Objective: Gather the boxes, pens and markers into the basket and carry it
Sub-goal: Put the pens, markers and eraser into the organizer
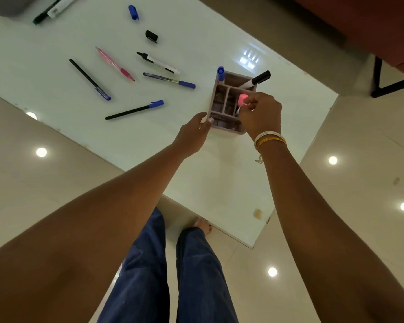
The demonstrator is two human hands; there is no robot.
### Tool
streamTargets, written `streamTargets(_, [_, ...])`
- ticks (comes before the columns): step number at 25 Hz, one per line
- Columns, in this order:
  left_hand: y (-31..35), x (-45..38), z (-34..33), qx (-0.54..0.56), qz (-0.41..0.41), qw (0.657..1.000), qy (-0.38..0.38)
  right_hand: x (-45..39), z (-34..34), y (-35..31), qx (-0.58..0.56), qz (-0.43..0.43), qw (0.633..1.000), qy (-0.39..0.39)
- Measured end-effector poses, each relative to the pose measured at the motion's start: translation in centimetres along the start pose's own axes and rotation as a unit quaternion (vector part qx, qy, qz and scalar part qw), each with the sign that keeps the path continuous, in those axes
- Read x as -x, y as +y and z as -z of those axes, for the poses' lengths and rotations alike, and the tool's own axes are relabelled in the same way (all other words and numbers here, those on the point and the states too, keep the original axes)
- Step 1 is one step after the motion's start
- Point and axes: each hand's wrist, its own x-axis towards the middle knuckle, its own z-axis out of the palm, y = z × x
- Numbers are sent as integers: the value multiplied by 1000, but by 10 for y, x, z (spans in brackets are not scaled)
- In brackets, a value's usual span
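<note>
I see the basket (229,103), a mauve divided organiser, standing upright on the desk (56,66) near its right edge. My left hand (193,134) grips its near-left corner, fingers curled over the rim. My right hand (260,113) is pinched shut on a pink-capped marker (243,99), which sits in the basket's middle-right compartment.

Already in the basket: 2 more markers. One blue-capped marker (221,75) stands upright in the far-left corner; one black-capped marker (257,79) leans out over the far-right rim. That makes 3 markers in or at the basket.

Loose on the desk, left of the basket, I count 5 long items in a cluster: uncapped white marker (159,63), blue-ended pen (169,80), pink pen (115,64), black pen with blue tip (89,79), black pen with blue cap (134,110). None touch each other. Farther back lie 2 loose caps: blue cap (133,12) and black cap (151,36), well apart. At the far-left corner 2 more markers: a green-black one (42,16) and a white one (62,6) lie side by side, partly resting on a grey object (7,7). Can't tell what that is.

The desk is glossy white glass, reflecting a window patch. Floor (359,141) is pale polished tile, with 6 ceiling-light reflections visible. A dark metal furniture leg (378,78) stands at the upper right.
</note>
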Motion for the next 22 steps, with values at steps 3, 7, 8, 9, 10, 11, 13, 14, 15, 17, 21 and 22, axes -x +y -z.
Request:
streamTargets(3, [-12, 0, 18, 14, 15, 998, 67, 12, -12, -21, -58, 39, 996, 46])
streamTargets(7, [-42, -3, 56, -28, 40, 984, 174, 29, -50, -61, -157, 92, 982, 54])
streamTargets(8, [-50, -3, 67, -40, 44, 979, 196, 33, -64, -72, -159, 96, 982, 35])
streamTargets(9, [-59, -2, 78, -51, 44, 974, 214, 37, -81, -83, -147, 92, 985, 6])
streamTargets(10, [-68, -2, 89, -60, 42, 971, 227, 39, -97, -92, -126, 78, 989, -27])
streamTargets(11, [-76, -2, 101, -68, 41, 969, 234, 39, -116, -99, -111, 46, 991, -58])
streamTargets(13, [-90, -1, 122, -76, 49, 967, 237, 34, -147, -108, -117, -87, 983, -110])
streamTargets(14, [-97, -2, 131, -75, 58, 968, 231, 29, -160, -112, -135, -169, 968, -130])
streamTargets(15, [-103, -3, 141, -77, 69, 971, 218, 24, -172, -115, -153, -237, 949, -143])
streamTargets(17, [-111, -4, 152, -101, 86, 975, 178, 17, -187, -119, -159, -298, 931, -142])
streamTargets(21, [-117, -13, 161, -187, 61, 970, 144, 10, -203, -123, -158, -322, 929, -84])
streamTargets(22, [-117, -14, 161, -198, 51, 969, 140, 10, -204, -124, -175, -332, 924, -72])
